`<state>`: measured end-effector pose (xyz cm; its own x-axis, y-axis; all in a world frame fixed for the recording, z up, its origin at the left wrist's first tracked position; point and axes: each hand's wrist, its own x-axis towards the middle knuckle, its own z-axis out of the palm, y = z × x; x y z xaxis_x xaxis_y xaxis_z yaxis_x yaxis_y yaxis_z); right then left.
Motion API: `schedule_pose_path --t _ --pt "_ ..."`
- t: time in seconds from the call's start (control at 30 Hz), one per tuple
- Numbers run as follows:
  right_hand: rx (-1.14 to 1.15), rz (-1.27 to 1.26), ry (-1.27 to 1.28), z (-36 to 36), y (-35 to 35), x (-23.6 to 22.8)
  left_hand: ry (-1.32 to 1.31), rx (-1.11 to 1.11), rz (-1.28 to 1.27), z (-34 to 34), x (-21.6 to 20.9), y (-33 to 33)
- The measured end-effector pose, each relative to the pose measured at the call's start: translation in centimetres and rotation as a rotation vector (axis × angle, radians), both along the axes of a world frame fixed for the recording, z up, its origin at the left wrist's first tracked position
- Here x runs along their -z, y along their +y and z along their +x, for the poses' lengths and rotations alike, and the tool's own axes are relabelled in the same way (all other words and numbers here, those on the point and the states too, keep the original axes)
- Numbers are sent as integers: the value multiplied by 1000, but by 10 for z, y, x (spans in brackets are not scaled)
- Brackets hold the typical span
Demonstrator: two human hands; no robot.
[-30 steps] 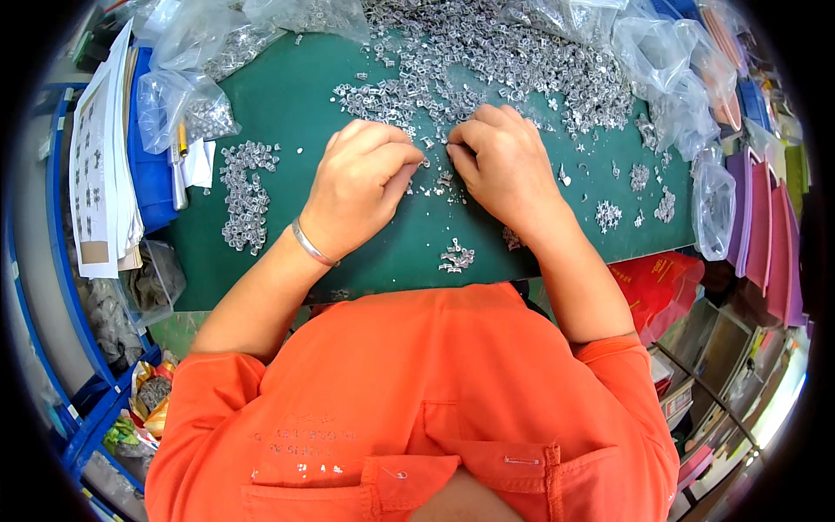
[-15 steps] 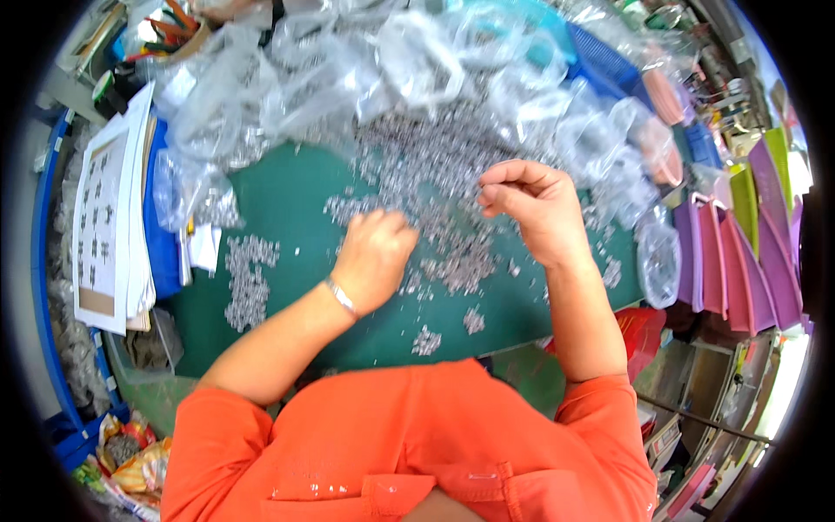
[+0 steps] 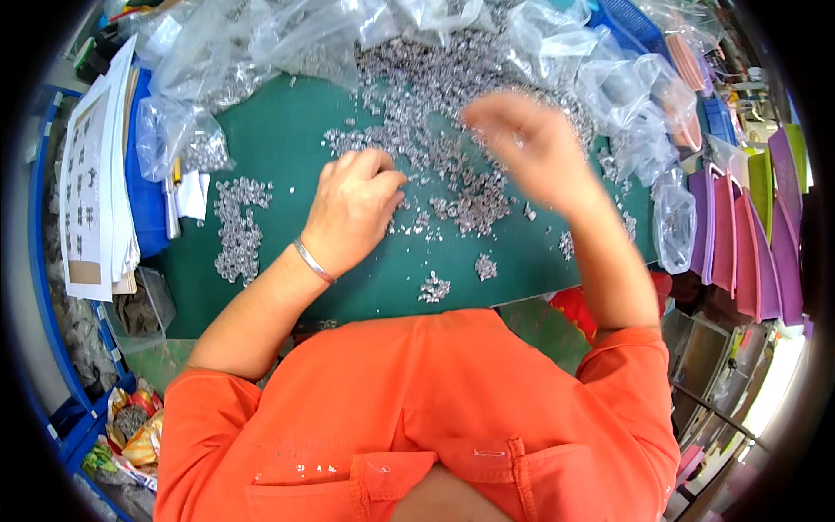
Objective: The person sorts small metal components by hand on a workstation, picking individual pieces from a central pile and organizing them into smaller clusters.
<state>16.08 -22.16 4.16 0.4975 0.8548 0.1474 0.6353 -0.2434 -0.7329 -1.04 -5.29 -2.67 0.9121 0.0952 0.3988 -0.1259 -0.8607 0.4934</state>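
Note:
Small clear-grey pieces, likely plastic, lie in a big loose pile (image 3: 426, 74) across the far middle of the green tabletop (image 3: 291, 130). At the pile's near left edge, my left hand (image 3: 352, 204) rests low over the table with its fingers curled in. Whatever it may hold is hidden. My right hand (image 3: 535, 148) hangs above the pile's right side, smeared by motion, so its fingers cannot be read. Between my hands and my body lie two little clusters, one on the left (image 3: 433, 287) and one on the right (image 3: 486, 267). A separate patch of pieces (image 3: 238, 230) spreads at the left.
Clear plastic bags (image 3: 304, 39) crowd the far side. Papers (image 3: 100, 183) lean at the left beside a blue folder (image 3: 152, 191) and a clear bin (image 3: 143, 309). Purple and pink trays (image 3: 739, 244) stand at the right, next to a crumpled clear bag (image 3: 674, 222).
The whole view has shifted, so the table sits higher in the picture. My right hand has gone from a still pinch to a blurred motion over the pile. My left hand stays curled.

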Motion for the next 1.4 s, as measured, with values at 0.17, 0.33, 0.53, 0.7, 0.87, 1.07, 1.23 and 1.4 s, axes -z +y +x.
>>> schedule_pose_path --t 0.17,0.33,0.53,0.7,0.87,1.07,1.23,1.4 --pt "-172 64 -146 -65 -29 46 19 -20 -28 -2 5 4" --pt "99 102 -298 -61 -24 52 10 -35 -66 0 6 1" --pt "-4 74 -394 -54 20 74 -34 -81 -152 -5 -5 4" --pt "156 153 -41 -56 7 48 2 -127 -242 -26 -8 11" --pt "413 224 355 -71 -55 53 -9 23 -132 -16 -7 -1" --pt "484 260 660 -117 -94 50 -3 295 -273 0 -17 -35" --pt "363 434 905 -130 -88 55 89 478 -557 1 -17 -58" --pt "327 465 919 -129 -91 56 216 348 -645 -5 -18 -63"
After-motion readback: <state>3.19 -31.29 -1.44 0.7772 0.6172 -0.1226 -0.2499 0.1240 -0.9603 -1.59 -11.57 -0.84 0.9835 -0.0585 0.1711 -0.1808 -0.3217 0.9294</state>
